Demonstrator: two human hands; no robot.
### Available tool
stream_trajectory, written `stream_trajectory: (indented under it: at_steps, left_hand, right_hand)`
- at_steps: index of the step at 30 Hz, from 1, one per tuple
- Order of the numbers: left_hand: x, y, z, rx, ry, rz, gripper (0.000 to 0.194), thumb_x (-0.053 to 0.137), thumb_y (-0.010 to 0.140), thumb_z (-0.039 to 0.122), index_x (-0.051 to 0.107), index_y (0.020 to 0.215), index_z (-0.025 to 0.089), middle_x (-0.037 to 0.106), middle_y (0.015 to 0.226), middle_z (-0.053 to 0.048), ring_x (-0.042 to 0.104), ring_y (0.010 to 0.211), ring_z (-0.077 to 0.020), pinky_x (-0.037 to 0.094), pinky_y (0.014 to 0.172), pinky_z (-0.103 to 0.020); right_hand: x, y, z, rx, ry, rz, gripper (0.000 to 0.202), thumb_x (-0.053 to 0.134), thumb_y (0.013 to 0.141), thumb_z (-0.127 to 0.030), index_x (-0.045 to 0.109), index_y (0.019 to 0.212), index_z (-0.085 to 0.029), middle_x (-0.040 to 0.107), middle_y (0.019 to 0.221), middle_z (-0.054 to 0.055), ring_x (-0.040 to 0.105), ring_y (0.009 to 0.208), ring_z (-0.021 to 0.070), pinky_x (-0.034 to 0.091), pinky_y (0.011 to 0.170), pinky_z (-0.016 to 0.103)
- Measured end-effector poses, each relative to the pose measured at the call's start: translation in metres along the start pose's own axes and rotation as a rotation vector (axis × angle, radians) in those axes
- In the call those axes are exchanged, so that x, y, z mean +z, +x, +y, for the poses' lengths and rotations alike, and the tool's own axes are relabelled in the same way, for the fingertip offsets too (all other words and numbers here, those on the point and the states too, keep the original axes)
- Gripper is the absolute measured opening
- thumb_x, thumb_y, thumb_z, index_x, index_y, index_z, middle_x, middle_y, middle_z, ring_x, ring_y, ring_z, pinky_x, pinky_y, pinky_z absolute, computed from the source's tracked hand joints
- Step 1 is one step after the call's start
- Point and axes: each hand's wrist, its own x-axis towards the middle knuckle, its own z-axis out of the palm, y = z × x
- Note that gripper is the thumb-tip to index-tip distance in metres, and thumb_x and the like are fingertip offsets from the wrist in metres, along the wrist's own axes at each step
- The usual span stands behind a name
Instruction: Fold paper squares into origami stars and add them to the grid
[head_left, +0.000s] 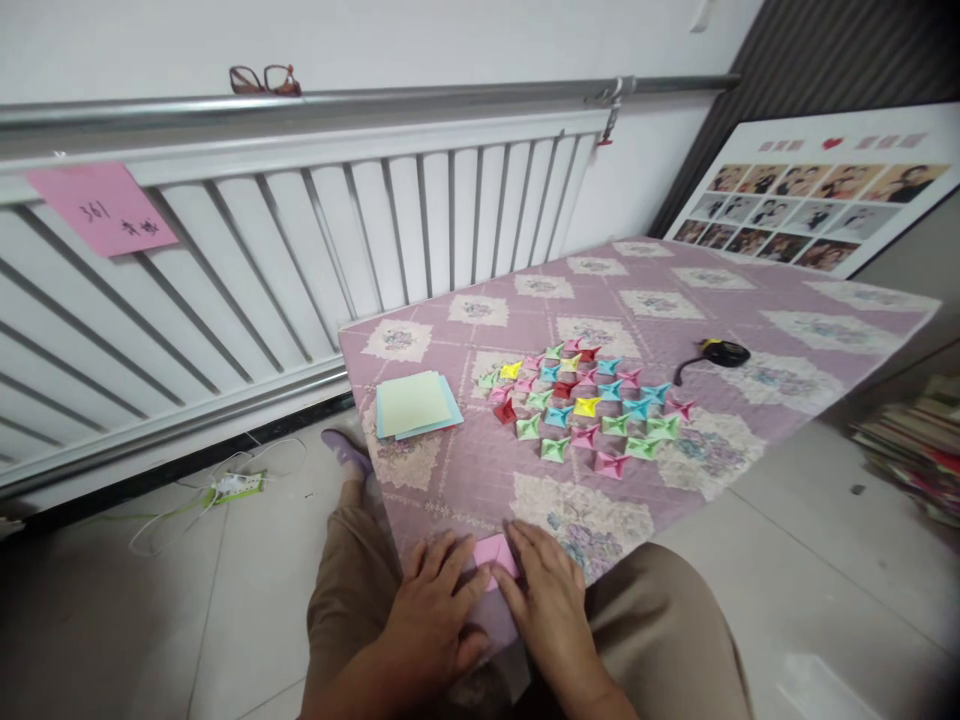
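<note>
Pink paper [493,550] lies between left grip [439,605] and right grip [551,595].

Soft, even indoor light; source out of frame. Brightest on the white wall [450,40] and radiator [405,230], which wash toward pale grey. Thin highlight along the metal pipe [450,103]. Bench [465,490] evenly lit, only faint shadows beneath the folded papers [587,407]. Floor [255,590] dimmer, falling to near black at lower left; top-right corner dark too. Strong wide-angle stretch: radiator slats fan out left, photo board [832,147] skews right. Hands [551,600] slightly soft. Stacked papers [919,440] at right edge smeared. Pale blurry patch bottom right, glare or object, can't tell.
</note>
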Motion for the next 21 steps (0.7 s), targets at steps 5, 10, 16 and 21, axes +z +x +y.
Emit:
stream_trajectory:
  at_steps: [5, 10, 16, 21]
  left_hand:
    - [0.021, -0.007, 0.025, -0.095, 0.045, 0.090, 0.072, 0.058, 0.079, 0.057, 0.033, 0.142, 0.031, 0.034, 0.147, -0.009, 0.034, 0.128, -0.0353, 0.029, 0.100, -0.058]
    - [0.032, -0.010, 0.042, -0.193, 0.060, 0.169, 0.073, 0.062, 0.074, 0.059, 0.040, 0.137, 0.031, 0.041, 0.141, -0.012, 0.038, 0.123, -0.0377, 0.031, 0.096, -0.062]
    - [0.008, 0.007, 0.031, -0.226, -0.041, 0.123, 0.043, 0.056, 0.084, 0.039, 0.053, 0.125, 0.027, 0.055, 0.123, -0.007, 0.048, 0.110, -0.0276, 0.036, 0.096, -0.048]
    - [-0.008, 0.033, 0.020, -0.387, -0.150, 0.051, 0.034, 0.052, 0.085, 0.028, 0.057, 0.119, 0.026, 0.061, 0.106, -0.006, 0.052, 0.099, -0.0241, 0.039, 0.088, -0.041]
  right_hand:
    - [-0.007, 0.010, 0.003, -0.008, 0.006, -0.071, 0.037, 0.054, 0.083, -0.033, 0.060, 0.119, -0.024, 0.058, 0.124, 0.009, 0.048, 0.119, 0.0277, 0.039, 0.093, 0.044]
    - [-0.016, 0.012, 0.009, -0.035, 0.043, -0.175, 0.034, 0.057, 0.081, -0.032, 0.063, 0.114, -0.026, 0.055, 0.129, 0.008, 0.046, 0.121, 0.0269, 0.037, 0.094, 0.043]
    - [-0.015, 0.011, 0.009, -0.038, 0.069, -0.163, 0.027, 0.057, 0.081, -0.029, 0.065, 0.107, -0.029, 0.055, 0.129, 0.006, 0.045, 0.123, 0.0261, 0.035, 0.094, 0.042]
    - [-0.017, 0.011, 0.007, -0.014, 0.103, -0.183, 0.026, 0.056, 0.080, -0.028, 0.065, 0.105, -0.030, 0.054, 0.130, 0.005, 0.043, 0.123, 0.0259, 0.033, 0.095, 0.043]
